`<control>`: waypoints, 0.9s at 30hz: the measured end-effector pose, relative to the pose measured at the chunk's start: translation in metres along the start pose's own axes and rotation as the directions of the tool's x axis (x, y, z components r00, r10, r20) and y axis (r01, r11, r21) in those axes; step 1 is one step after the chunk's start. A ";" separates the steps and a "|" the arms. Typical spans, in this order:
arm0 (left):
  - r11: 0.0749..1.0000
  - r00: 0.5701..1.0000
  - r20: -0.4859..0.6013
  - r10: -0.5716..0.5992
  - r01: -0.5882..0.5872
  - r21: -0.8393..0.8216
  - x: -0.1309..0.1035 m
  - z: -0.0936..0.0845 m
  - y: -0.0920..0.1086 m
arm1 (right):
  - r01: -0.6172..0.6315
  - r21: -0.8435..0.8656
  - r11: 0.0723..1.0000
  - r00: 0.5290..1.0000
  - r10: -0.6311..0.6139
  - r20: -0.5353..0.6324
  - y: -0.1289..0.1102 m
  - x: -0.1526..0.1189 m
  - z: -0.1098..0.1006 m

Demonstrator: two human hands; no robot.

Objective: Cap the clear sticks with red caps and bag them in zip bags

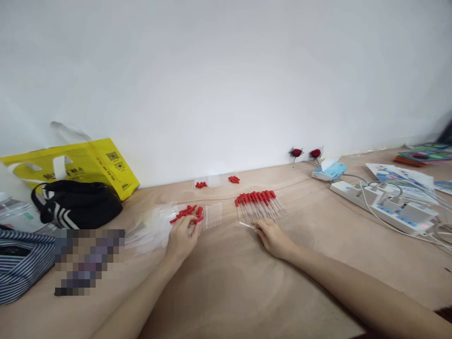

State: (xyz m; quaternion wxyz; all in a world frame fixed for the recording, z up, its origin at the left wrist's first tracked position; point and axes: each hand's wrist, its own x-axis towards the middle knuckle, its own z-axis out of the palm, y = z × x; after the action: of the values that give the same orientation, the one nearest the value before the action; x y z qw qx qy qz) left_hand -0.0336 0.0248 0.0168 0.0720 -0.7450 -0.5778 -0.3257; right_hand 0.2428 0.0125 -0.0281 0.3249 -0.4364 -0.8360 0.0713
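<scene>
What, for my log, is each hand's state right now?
Left hand: at a red cap; grip can't be told.
Right hand: closed, holding a clear tube.

Red caps (187,213) heaped, red-capped tubes (260,203) rowed, apparently clear

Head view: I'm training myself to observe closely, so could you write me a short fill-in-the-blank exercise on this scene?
1. A thin clear piece is held in the fingers of the ____ hand.
2. The left hand is at a pile of small ____ pieces.
3. The tote bag behind the black pouch is ____.

Missing words: right; red; yellow.
</scene>
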 end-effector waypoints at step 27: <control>0.855 0.937 0.344 0.068 0.123 -0.503 -0.038 0.018 0.050 | 0.133 -0.008 0.991 0.988 -0.132 0.085 -0.034 0.000 -0.001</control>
State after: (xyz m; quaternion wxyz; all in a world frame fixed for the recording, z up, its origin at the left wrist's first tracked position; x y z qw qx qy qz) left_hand 0.0142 -0.0140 -0.0054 -0.2391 -0.7739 -0.4831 -0.3324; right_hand 0.2205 -0.0082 -0.0136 0.2903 -0.3786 -0.8767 0.0620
